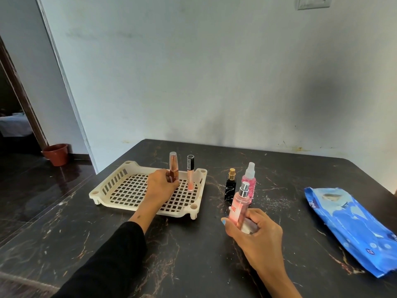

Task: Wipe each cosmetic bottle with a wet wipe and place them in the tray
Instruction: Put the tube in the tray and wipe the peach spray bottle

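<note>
A cream lattice tray [120, 186] sits on the dark marble table. Inside it my left hand [162, 186] grips a brown-capped cosmetic tube [173, 166], standing upright. A peach lip-gloss tube with a black cap [190, 173] stands just to its right in the tray. My right hand [255, 231] holds a pale pink spray bottle [239, 206] with a silver top, together with a crumpled white wipe [249, 227] pressed against its base. On the table to the right of the tray stand a black bottle with a gold cap [230, 186] and a pink spray bottle with a clear cap [249, 179].
A blue pack of wet wipes [352, 229] lies at the right side of the table. The wall runs close behind the table's far edge. A brown pot [56, 154] stands on the floor at the left, beside a doorway.
</note>
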